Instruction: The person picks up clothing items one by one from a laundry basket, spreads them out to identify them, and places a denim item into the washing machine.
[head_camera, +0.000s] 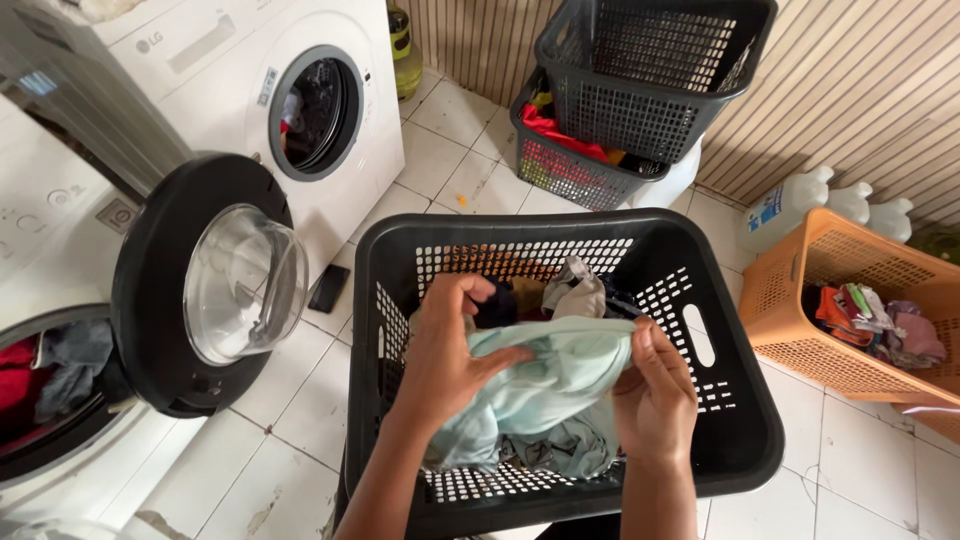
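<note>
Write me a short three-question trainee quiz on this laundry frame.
1. True or false: both hands grip the pale green garment over the black laundry basket.
2. Which washer has its door swung open? A) the near one with the black-rimmed door B) the far one
3. What colour is the basket on the floor at the right?

Key
1. True: left hand and right hand both hold it.
2. A.
3. Orange, with clothes inside.
</note>
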